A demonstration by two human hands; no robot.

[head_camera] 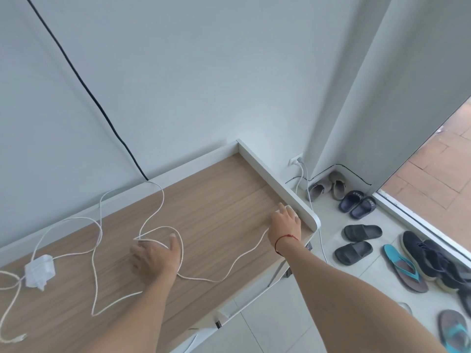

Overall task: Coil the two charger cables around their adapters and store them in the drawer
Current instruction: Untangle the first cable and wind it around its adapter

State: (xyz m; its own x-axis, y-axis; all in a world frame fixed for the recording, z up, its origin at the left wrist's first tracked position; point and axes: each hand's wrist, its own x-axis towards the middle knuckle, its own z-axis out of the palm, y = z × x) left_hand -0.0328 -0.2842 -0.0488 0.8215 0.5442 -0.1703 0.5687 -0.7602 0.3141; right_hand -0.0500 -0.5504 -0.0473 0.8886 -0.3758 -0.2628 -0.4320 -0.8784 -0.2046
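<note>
On the wooden desk top (219,197) a white adapter (39,272) lies at the far left, its white cable (96,253) sprawling in loose loops. A second white cable (239,261) runs across the desk to my right hand (285,222). That hand curls over a small white adapter (289,207), mostly hidden, beside the right rim. My left hand (153,256) lies palm down in the middle of the desk, its fingertips pinching a sharp bend in a cable loop. A white drawer front (226,313) shows under the desk's near edge.
A raised white rim (267,171) borders the desk at the back and right. A black cable (76,72) runs down the wall. A wall socket (295,160) holds plugs. Several sandals and shoes (362,233) lie on the tiled floor on the right.
</note>
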